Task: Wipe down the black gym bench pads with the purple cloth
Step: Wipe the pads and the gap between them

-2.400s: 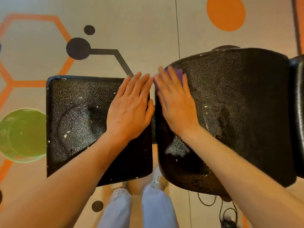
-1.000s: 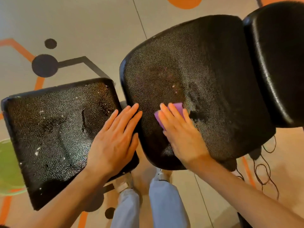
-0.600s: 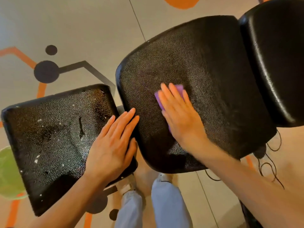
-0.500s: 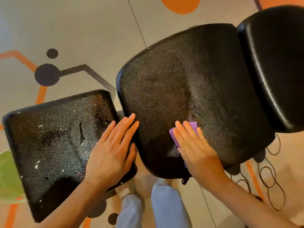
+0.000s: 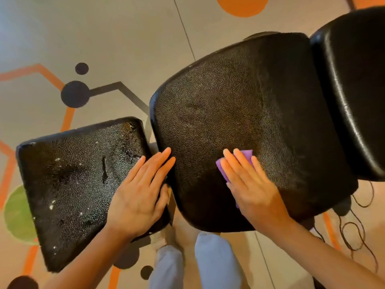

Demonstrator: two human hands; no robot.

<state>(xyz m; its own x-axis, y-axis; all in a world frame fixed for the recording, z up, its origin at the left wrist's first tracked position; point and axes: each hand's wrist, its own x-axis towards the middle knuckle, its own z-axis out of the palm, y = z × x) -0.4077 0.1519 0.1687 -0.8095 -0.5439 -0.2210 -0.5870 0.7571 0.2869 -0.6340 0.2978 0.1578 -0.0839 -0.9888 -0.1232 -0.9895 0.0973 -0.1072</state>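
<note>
Two black textured bench pads lie below me. The small square pad (image 5: pixel 68 180) on the left is speckled with white flecks. My left hand (image 5: pixel 141 192) rests flat on its right edge, fingers stretched toward the gap between the pads. The larger rounded pad (image 5: pixel 239 105) fills the middle. My right hand (image 5: pixel 250 184) presses flat on the purple cloth (image 5: pixel 246 154) near that pad's lower middle; only the cloth's top corner and left edge show past my fingers. A third, smoother black pad (image 5: pixel 354 84) sits at the far right.
The floor (image 5: pixel 125 38) is grey with orange lines, dark dots and a green circle (image 5: pixel 16 215) at the left. My legs in light trousers (image 5: pixel 216 265) stand between the pads. Thin dark cables (image 5: pixel 354 232) trail on the floor at the lower right.
My right hand has kept sliding the cloth back and forth on the large pad, most recently a little up and right. My left hand has stayed on the small pad's edge.
</note>
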